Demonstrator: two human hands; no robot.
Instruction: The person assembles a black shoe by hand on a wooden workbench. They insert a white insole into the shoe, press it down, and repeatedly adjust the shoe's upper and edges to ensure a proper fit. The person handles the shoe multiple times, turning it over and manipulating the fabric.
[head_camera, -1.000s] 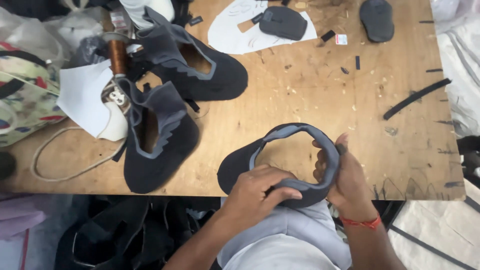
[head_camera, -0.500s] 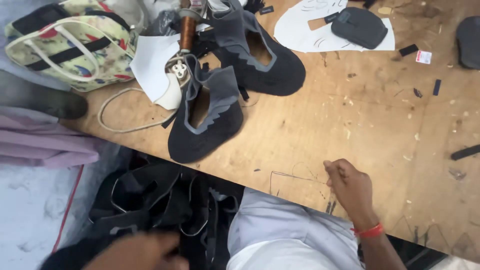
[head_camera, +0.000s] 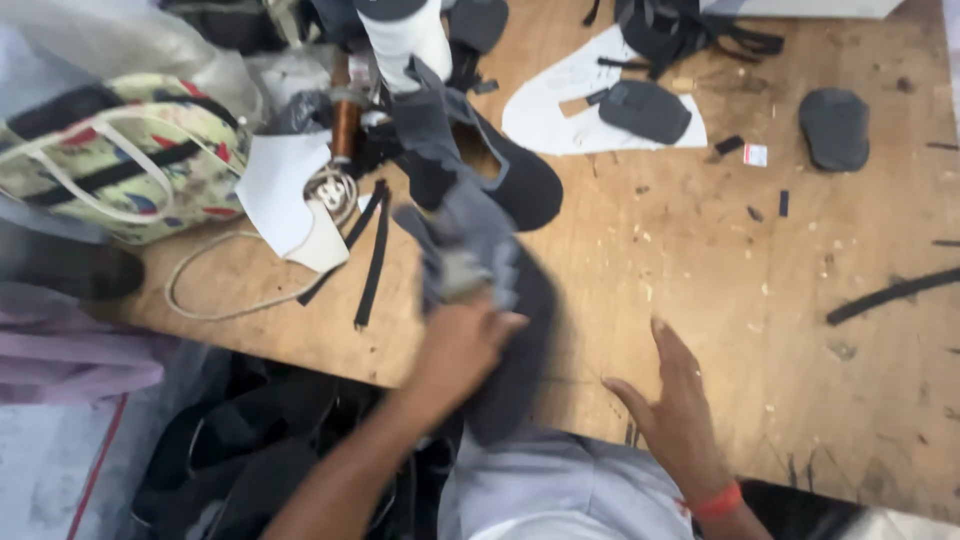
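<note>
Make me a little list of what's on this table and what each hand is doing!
Left hand: the left hand grips a dark shoe upper, blurred by motion.
Right hand: the right hand lies open on the wooden table, holding nothing.
Behind: a second dark shoe upper.
Left side: a flowery bag and a white cord.
Far side: white paper patterns and a dark oval piece.

— Is the light good here?
— Yes, soft and even on the wooden table (head_camera: 760, 300), only weak shadows.
— And sharpness?
— The left hand (head_camera: 455, 350) and dark shoe upper (head_camera: 500, 290) at centre are motion-blurred.
</note>
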